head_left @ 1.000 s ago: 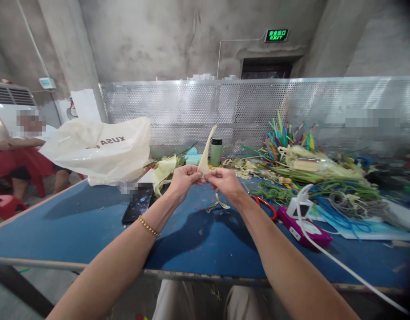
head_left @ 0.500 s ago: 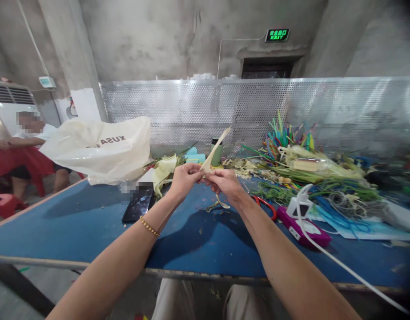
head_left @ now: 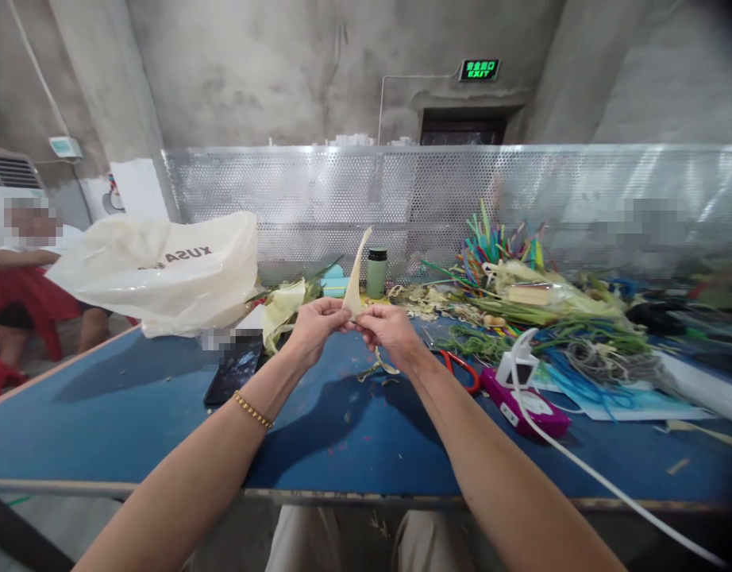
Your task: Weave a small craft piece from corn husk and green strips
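Observation:
Between my hands a pale, pointed strip of dried corn husk [head_left: 356, 278] stands upright, its tip rising above my fingers. My left hand [head_left: 319, 324] pinches its lower left side between thumb and fingers. At its lower right, my right hand [head_left: 388, 327] is closed on the base with thumb and forefinger. The husk's lowest part is hidden by my fingertips. Under my hands a curled husk scrap [head_left: 381, 365] lies on the blue table [head_left: 342, 453]. Left of my left hand sits a larger pale green husk [head_left: 281, 308].
A dark phone [head_left: 232, 373] and a white plastic bag [head_left: 163, 266] occupy the left side. Red-handled scissors [head_left: 464, 373], a purple power strip [head_left: 526, 405] with a white cable, and heaped green and grey strands lie right. A green bottle [head_left: 376, 274] stands behind. A person sits far left.
The husk strip has turned from a rightward slant to nearly upright, still in both hands. The whole view has shifted slightly, so things appear further left.

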Demonstrator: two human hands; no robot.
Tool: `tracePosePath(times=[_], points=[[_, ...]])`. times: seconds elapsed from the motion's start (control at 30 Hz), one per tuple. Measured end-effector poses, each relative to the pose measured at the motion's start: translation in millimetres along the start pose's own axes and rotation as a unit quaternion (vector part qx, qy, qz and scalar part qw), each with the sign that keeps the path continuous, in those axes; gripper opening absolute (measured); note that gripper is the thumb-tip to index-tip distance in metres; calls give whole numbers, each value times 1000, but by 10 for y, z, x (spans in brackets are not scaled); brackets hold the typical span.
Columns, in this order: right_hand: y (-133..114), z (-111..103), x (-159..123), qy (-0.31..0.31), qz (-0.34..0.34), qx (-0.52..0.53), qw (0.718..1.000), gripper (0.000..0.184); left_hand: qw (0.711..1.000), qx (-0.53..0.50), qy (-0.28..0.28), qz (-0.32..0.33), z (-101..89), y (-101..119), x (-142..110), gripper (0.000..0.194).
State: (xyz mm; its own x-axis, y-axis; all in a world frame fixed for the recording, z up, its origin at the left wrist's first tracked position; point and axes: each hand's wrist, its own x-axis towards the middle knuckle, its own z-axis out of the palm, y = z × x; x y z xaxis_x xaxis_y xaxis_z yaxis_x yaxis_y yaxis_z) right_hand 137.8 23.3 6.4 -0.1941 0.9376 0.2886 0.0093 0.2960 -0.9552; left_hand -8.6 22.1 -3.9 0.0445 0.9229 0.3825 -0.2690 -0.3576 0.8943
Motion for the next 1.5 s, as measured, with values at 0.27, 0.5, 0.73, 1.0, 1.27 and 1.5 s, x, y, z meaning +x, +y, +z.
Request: tracePosePath(times=[0.27, 0.5, 0.73, 1.0, 1.27, 1.5], points=[[23, -1, 11, -1, 9, 2, 1000, 16, 995, 84, 13, -61, 13, 49, -24, 13], [18, 8, -9, -18, 27, 35, 999, 18, 995, 37, 27, -90, 26, 32, -30, 10], [-16, 13, -16, -8, 35, 28, 999, 15, 995, 65, -24, -75, 6, 36, -36, 26], [-7, 23, -20, -11, 26, 33, 999, 12, 988, 104, -65, -98, -19, 36, -34, 28], [-11, 29, -8, -12, 29, 21, 999, 12, 993, 53, -44, -95, -11, 0, -13, 25], [-11, 4, -19, 9, -6, -54, 998, 31, 995, 52, -33, -79, -16, -19, 4, 26]])
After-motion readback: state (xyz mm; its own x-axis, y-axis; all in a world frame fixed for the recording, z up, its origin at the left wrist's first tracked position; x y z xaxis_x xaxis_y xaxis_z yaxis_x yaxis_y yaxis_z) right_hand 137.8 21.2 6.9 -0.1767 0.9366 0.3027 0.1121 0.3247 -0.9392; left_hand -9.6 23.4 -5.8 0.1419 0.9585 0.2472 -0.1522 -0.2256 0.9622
